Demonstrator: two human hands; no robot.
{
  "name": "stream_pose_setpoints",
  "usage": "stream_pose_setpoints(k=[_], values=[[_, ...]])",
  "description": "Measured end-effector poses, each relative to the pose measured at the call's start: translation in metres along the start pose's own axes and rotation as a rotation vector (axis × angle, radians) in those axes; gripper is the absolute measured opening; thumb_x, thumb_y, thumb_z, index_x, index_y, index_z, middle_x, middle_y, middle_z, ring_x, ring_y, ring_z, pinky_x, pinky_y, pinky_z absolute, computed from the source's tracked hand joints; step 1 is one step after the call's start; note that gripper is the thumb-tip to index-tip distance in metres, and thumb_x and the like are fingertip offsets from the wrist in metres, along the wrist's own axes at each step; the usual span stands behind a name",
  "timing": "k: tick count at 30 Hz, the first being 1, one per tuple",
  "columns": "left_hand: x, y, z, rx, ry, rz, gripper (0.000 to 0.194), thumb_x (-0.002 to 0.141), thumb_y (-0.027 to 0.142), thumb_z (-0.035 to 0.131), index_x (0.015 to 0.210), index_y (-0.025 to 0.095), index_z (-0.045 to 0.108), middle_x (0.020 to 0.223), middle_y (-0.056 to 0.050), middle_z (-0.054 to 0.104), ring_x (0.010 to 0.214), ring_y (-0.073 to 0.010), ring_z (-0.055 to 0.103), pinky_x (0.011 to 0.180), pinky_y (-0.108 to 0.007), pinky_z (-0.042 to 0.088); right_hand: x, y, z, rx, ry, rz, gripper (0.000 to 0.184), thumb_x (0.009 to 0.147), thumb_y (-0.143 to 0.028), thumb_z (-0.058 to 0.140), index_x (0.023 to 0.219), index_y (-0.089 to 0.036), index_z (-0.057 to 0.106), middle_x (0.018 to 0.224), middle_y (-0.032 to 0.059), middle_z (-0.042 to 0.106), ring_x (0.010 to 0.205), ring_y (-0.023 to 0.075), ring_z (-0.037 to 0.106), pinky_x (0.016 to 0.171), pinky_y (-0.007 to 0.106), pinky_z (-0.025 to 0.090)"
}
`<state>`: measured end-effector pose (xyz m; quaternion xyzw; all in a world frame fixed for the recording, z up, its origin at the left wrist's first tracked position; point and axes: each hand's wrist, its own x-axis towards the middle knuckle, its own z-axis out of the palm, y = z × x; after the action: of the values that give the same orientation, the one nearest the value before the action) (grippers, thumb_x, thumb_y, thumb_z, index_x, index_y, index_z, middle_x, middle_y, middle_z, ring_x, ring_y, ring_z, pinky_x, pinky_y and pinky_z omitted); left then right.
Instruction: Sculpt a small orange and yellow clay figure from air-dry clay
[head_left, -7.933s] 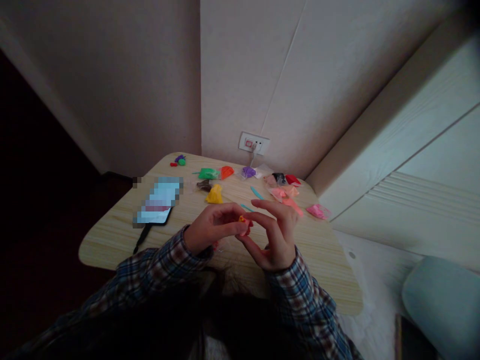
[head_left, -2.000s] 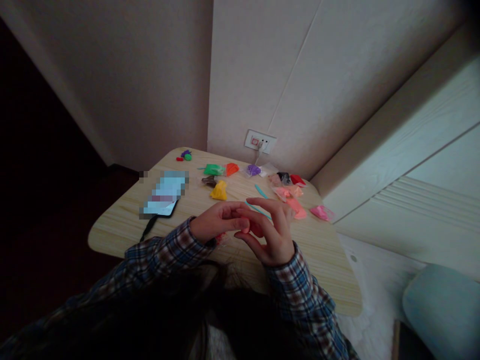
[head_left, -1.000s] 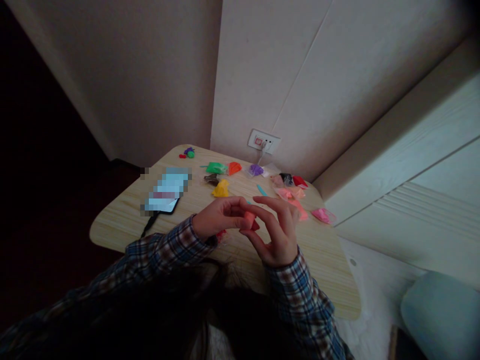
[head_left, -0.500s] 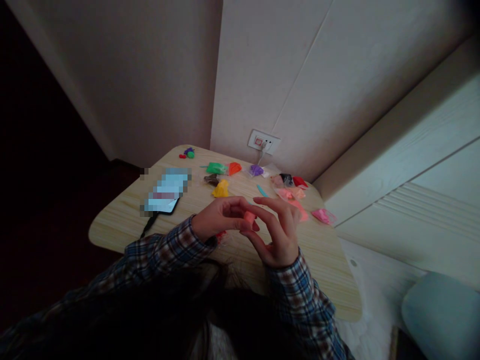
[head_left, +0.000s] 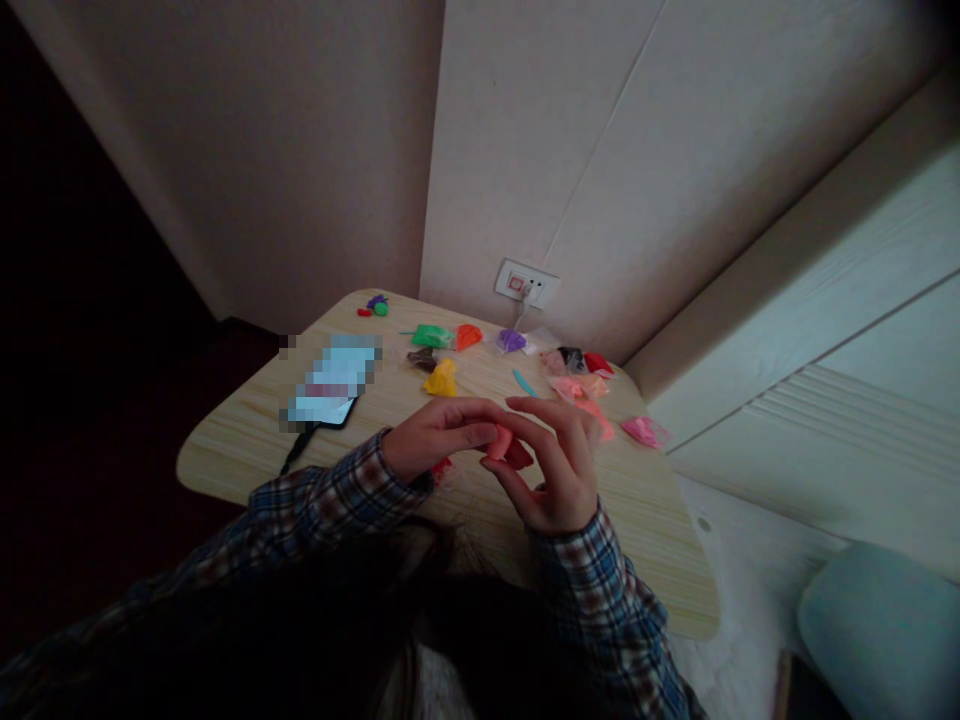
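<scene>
A small lump of coral-pink modelling clay (head_left: pixel 499 443) is pinched between both hands above the front of the table. My left hand (head_left: pixel 442 435) has its thumb on the lump's left side, with the fingers reaching behind it. Thumb and forefinger of my right hand (head_left: pixel 555 465) close on the lump from the right, the other fingers curled. Partly covered by my left wrist, a red packet (head_left: pixel 442 472) lies on the table. Just beyond the hands are a yellow clay packet (head_left: pixel 440 378) and a light blue curved tool (head_left: pixel 524 382).
On the wooden table (head_left: pixel 240 440), a phone with a blurred screen (head_left: pixel 334 380) lies at left. Green (head_left: pixel 432 336), orange (head_left: pixel 469 336), purple (head_left: pixel 513 341) and pink packets (head_left: pixel 645 432) lie toward the back and right. Small shaped clay pieces (head_left: pixel 377 307) sit far left. A wall socket (head_left: pixel 527 283) holds a plug.
My left thumb has shifted slightly up along the clay, and the lump appears turned between the fingers. More of the fingertips behind it shows. The things on the table have not moved.
</scene>
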<state>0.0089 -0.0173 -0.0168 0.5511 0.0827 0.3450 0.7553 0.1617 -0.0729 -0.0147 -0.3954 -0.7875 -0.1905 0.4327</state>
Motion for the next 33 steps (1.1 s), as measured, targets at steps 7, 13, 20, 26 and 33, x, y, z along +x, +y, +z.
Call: stream_pose_setpoints(k=[7, 13, 20, 26, 33], values=[[-0.0013, -0.0032, -0.0012, -0.039, 0.028, -0.029, 0.027, 0.077, 0.034, 0.064, 0.067, 0.009, 0.061, 0.067, -0.003, 0.061, 0.07, -0.0129, 0.061, 0.07, -0.024, 0.047, 0.0017, -0.0009, -0.0017, 0.039, -0.002, -0.015, 0.032, 0.08, -0.026, 0.059, 0.11, -0.018, 0.055, 0.104, 0.009, 0.06, 0.095, 0.0223, 0.054, 0.081, 0.038, 0.041], [-0.0014, 0.0005, -0.0001, -0.035, -0.036, -0.032, 0.032, 0.076, 0.04, 0.063, 0.068, 0.008, 0.061, 0.072, -0.006, 0.063, 0.071, -0.0128, 0.06, 0.07, -0.023, 0.047, 0.0019, -0.0011, -0.0029, 0.029, -0.001, -0.008, 0.031, 0.08, -0.029, 0.058, 0.109, -0.017, 0.056, 0.103, 0.0092, 0.06, 0.095, 0.0225, 0.054, 0.081, 0.037, 0.041], [-0.0004, 0.0002, -0.002, -0.043, 0.029, -0.042, 0.031, 0.059, 0.025, 0.079, 0.069, 0.011, 0.054, 0.062, 0.002, 0.059, 0.06, -0.0085, 0.056, 0.061, -0.019, 0.045, 0.0017, -0.0012, -0.0013, 0.03, -0.019, -0.022, 0.033, 0.08, -0.03, 0.059, 0.11, -0.019, 0.057, 0.104, 0.0089, 0.06, 0.095, 0.0222, 0.054, 0.083, 0.038, 0.041], [-0.0003, 0.0045, 0.0015, 0.03, -0.024, -0.023, 0.029, 0.073, 0.036, 0.067, 0.067, 0.009, 0.059, 0.071, -0.007, 0.065, 0.071, -0.0147, 0.061, 0.069, -0.026, 0.048, -0.0002, 0.0003, -0.0021, 0.005, -0.02, -0.002, 0.034, 0.079, -0.03, 0.059, 0.11, -0.018, 0.057, 0.105, 0.0097, 0.06, 0.095, 0.0231, 0.054, 0.082, 0.038, 0.041], [-0.0015, 0.0022, -0.0005, -0.037, 0.018, -0.053, 0.02, 0.068, 0.024, 0.073, 0.072, 0.01, 0.06, 0.07, -0.003, 0.066, 0.065, -0.0096, 0.061, 0.064, -0.019, 0.048, 0.0008, -0.0005, -0.0022, 0.004, -0.01, -0.016, 0.032, 0.08, -0.029, 0.058, 0.11, -0.019, 0.055, 0.103, 0.0082, 0.06, 0.093, 0.022, 0.055, 0.081, 0.038, 0.042]])
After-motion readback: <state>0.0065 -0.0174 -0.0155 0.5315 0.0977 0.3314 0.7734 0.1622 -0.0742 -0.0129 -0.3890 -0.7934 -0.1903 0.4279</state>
